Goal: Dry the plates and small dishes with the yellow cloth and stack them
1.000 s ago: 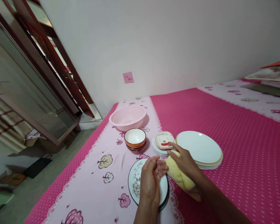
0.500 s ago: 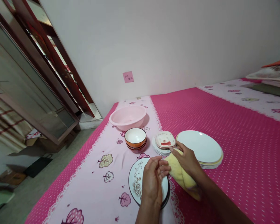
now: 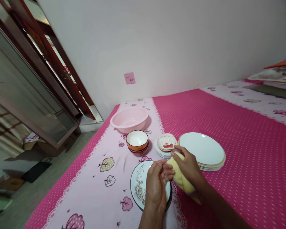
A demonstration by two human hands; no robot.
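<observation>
My right hand (image 3: 187,162) has its fingers wrapped round a yellow cloth (image 3: 180,176), just in front of the small square dishes (image 3: 167,140). My left hand (image 3: 158,176) is palm up with the fingers slightly curled and apart, above a flowered plate (image 3: 138,184) that it partly hides; its fingertips meet the cloth's left side. The square dishes rest on small white plates (image 3: 159,151). To the right stands a stack of large oval plates (image 3: 202,148). Orange bowls (image 3: 137,143) are nested left of the small plates.
A pink basin (image 3: 130,119) sits behind the bowls on the pink patterned bedspread (image 3: 243,152). The white wall (image 3: 181,41) rises behind, with a pink note (image 3: 129,78). Folded bedding (image 3: 276,76) lies at the far right, and a glass door (image 3: 33,79) stands at the left.
The view has shifted slightly. My right hand and the cloth have moved a little left, closer to my left hand, which has kept nearly the same pose.
</observation>
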